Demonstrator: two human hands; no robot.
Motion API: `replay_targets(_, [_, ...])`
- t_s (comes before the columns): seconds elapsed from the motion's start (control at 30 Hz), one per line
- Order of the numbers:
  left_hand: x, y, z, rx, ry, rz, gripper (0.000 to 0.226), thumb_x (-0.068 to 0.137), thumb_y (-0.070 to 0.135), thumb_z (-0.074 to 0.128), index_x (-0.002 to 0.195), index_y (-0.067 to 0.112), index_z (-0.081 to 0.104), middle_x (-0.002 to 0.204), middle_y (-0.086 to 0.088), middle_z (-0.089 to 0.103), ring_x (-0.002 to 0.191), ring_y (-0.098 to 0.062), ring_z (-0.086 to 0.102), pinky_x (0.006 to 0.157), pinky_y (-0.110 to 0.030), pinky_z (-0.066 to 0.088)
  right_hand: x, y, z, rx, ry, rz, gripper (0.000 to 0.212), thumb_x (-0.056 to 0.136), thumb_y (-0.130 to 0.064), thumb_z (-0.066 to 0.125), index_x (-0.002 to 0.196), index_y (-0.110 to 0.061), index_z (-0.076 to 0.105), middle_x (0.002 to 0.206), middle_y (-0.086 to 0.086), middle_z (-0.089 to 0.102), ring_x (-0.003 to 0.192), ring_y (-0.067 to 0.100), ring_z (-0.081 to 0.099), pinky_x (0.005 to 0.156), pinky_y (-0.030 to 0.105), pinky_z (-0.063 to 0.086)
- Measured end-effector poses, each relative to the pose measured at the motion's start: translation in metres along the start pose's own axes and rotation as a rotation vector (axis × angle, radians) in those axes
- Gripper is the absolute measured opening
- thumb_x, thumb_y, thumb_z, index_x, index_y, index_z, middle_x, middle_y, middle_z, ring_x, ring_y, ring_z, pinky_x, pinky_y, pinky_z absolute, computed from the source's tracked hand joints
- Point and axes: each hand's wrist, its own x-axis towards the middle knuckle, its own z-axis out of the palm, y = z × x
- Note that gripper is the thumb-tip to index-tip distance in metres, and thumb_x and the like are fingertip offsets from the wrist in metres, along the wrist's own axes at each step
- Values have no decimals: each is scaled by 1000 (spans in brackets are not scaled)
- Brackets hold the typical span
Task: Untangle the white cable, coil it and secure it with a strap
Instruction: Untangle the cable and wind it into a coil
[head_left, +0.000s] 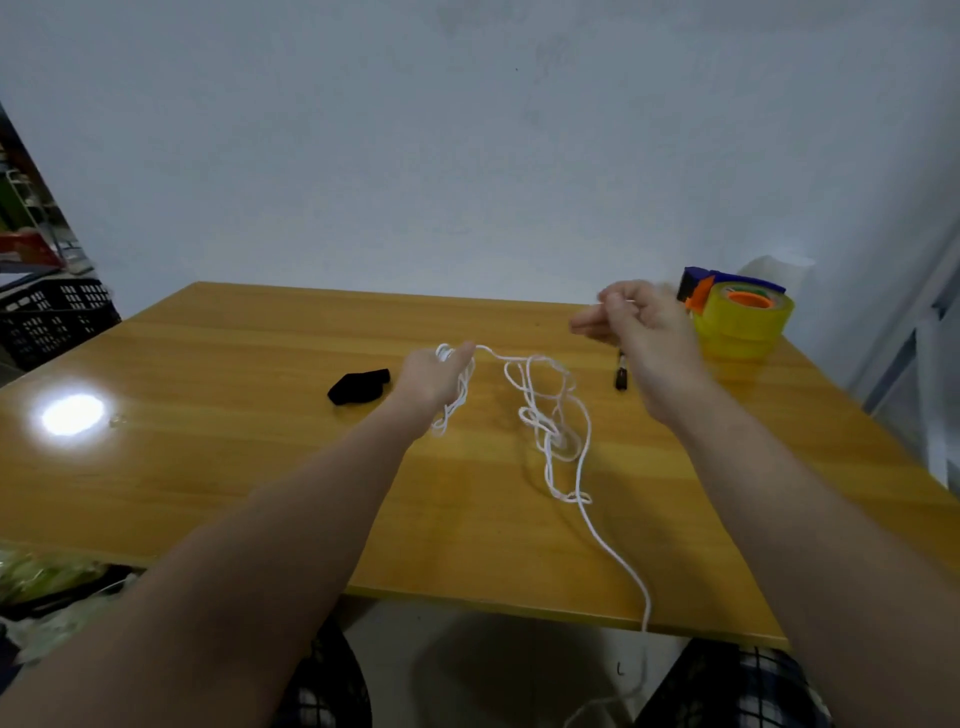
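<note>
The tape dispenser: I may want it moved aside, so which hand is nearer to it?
Right. The right hand is raised just left of the tape dispenser, pinching the white cable. The left hand holds cable loops near the table's middle, much farther away.

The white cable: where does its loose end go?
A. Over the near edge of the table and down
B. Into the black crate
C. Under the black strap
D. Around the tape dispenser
A: the white cable runs from the tangle across the table and drops over its near edge.

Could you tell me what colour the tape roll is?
Translucent yellow tape roll, orange core; head view.
</note>
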Motion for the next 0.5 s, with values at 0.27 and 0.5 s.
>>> replay_targets(0.27, [-10, 34, 9, -65, -139, 317, 39, 92, 37, 58, 61, 16, 46, 51, 1, 42, 47, -11, 39, 50, -25, 32, 0, 31, 23, -562, -343, 50, 31, 87, -21, 66, 116, -13, 60, 102, -6, 60, 97, 9, 57, 82, 23, 43])
replay_targets(0.5, [7, 33, -7, -127, 39, 235, 33, 92, 36, 58, 76, 8, 52, 56, -3, 42, 52, -16, 40, 50, -27, 33, -9, 31, 10, -418, -318, 49, 8, 86, -13, 65, 94, -15, 66, 76, -5, 59, 52, -2, 50, 52, 14, 41])
